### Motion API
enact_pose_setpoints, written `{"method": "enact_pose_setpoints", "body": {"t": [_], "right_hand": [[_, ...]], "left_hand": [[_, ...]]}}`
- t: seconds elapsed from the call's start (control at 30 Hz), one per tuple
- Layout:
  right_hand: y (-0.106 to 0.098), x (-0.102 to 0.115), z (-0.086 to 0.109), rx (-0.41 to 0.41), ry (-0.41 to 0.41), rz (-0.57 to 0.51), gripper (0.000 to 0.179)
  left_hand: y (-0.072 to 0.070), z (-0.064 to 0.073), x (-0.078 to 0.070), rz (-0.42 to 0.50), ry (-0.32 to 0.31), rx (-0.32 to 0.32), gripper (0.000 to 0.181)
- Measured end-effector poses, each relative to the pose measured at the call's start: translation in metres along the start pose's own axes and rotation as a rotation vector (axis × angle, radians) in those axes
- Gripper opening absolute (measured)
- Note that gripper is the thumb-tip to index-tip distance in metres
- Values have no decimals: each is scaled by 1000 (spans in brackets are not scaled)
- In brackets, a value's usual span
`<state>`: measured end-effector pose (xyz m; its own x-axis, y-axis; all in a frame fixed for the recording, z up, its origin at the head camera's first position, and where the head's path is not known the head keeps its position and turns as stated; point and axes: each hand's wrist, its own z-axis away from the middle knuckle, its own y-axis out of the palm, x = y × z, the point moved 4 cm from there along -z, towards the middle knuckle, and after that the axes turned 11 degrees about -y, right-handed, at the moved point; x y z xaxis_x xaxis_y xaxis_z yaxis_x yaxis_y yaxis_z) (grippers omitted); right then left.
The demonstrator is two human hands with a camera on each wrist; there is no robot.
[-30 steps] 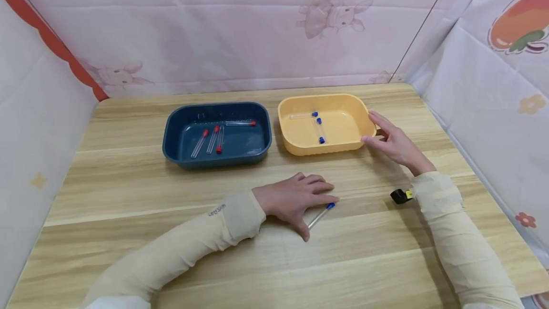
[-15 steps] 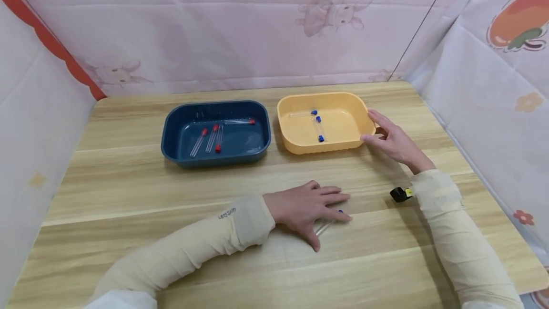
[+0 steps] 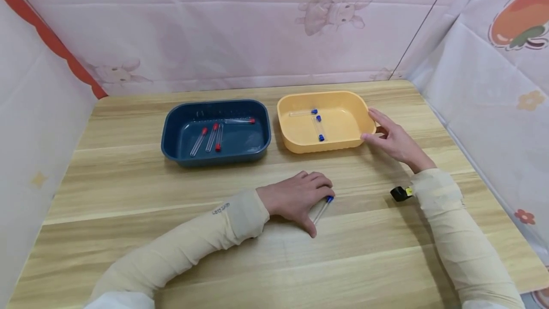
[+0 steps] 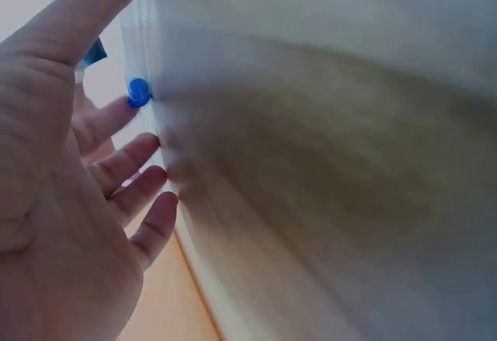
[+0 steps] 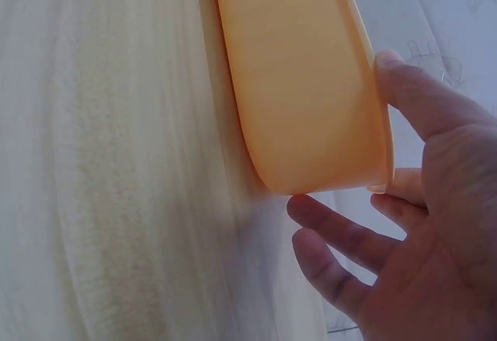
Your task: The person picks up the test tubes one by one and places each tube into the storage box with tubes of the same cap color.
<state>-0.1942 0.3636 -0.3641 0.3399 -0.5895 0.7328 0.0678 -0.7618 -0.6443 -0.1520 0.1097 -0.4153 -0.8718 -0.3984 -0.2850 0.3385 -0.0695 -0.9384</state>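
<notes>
In the head view my left hand is low over the table, thumb and index finger spread around a clear test tube with a blue cap. The index fingertip meets the blue cap in the left wrist view, and the other fingertips rest at the tabletop. My right hand holds the right end of a yellow basin, thumb and a fingertip at its rim. Inside the basin lie several blue-capped test tubes. A dark blue basin contains several red-capped test tubes.
A small black object with a yellow tag shows beside my right cuff. Both basins stand toward the back of the wooden table. Printed fabric walls rise behind the table and along its sides.
My left hand moved right with fingers spread over the test tube, then came back left and drew its fingers in. The tube shifted along with it. My right hand and both basins stay put.
</notes>
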Motion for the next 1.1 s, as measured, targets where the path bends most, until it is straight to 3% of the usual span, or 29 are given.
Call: {"method": "enact_pose_setpoints", "body": {"t": [0.23,0.4,0.63,0.83,0.97,1.1], "right_hand": [[-1,-1,0,0,-8,-2,71],[-1,-1,0,3,-7,1,71],[-2,-3,0,6,14,10,71],[-2,-3,2,3,11,4,71],[-1,-3,1,0,8,0,71],[-1,-3,1,-2,2,-3,70]], "left_hand": [[-8,2,9,87,-92,-16,99],[-21,7,14,158,-143,-86,98],[-63,14,24,210,-197,-234,107],[-100,15,34,278,-281,-348,105],[-116,10,43,323,-339,-410,104],[-124,1,52,337,-412,-431,106]]}}
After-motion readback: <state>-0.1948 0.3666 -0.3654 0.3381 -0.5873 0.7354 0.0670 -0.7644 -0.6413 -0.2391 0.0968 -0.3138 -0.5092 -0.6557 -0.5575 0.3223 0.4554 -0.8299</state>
